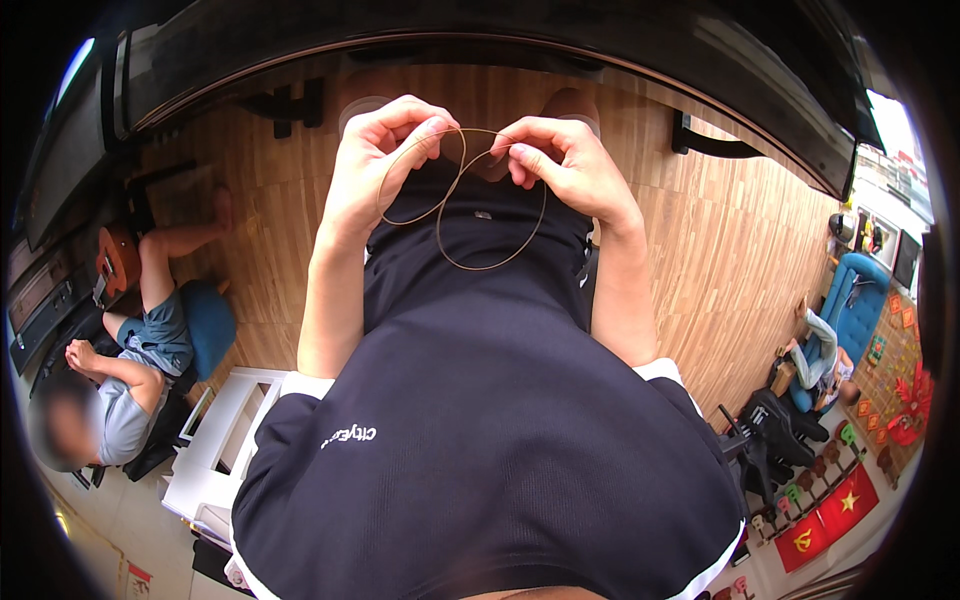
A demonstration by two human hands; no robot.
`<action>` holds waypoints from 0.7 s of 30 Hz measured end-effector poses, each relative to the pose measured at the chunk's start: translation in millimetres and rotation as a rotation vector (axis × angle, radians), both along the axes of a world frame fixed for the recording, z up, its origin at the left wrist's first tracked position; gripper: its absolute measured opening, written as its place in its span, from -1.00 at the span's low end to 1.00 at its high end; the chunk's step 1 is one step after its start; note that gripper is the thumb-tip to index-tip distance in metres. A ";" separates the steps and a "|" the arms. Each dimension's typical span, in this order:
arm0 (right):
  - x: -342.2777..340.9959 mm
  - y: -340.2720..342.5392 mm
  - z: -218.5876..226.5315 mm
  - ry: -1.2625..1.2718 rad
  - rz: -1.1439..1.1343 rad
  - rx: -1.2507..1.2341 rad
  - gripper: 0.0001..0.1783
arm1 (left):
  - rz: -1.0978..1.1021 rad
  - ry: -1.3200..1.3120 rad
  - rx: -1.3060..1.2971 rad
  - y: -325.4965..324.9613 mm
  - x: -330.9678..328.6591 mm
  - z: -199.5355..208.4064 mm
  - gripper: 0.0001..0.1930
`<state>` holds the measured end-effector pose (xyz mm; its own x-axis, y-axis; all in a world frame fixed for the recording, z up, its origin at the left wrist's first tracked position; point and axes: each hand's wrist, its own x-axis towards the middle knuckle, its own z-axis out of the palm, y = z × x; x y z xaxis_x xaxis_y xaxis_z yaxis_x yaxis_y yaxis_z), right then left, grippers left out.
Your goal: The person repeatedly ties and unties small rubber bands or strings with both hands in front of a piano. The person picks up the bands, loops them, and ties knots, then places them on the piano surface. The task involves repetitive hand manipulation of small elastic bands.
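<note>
A thin bronze-coloured string (487, 269), wire-like, hangs in loose loops between my hands above my dark-clothed lap. My left hand (375, 165) pinches it between thumb and fingers at the upper left of the loops. On the other side, my right hand (578, 172) has thumb and forefinger closed on it at the upper right. Two round loops cross each other between the hands, the right one hanging lower. The string's ends are too fine to make out.
A glossy black furniture edge (480, 45) runs across the far side, over a wooden floor (700, 240). At left, a person sits on a blue chair (208, 330) near a small guitar (118, 262) and a white table (205, 450). Another person sits on a blue sofa (862, 285) at right.
</note>
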<state>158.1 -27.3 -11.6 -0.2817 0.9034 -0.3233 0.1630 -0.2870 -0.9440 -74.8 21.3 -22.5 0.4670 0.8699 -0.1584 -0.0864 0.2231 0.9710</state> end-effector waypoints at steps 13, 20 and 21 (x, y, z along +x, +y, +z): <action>-6.2 -0.4 -6.3 0.086 -0.097 0.030 -0.81 | -0.104 -0.079 -0.182 -6.6 6.6 -7.2 -0.77; -5.6 -0.7 -5.6 0.088 -0.065 -0.007 -0.81 | 0.038 -0.252 -0.118 -6.2 5.1 -16.5 -0.86; -5.7 -1.0 -5.9 0.101 -0.050 -0.024 -0.81 | -0.025 -0.238 -0.089 -5.1 4.7 -14.1 -0.87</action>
<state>152.4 -28.3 -17.4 -0.2684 0.9096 -0.3172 0.0524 -0.3151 -0.9476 -70.2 16.2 -36.6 0.5214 0.8452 -0.1172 -0.3034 0.3120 0.9003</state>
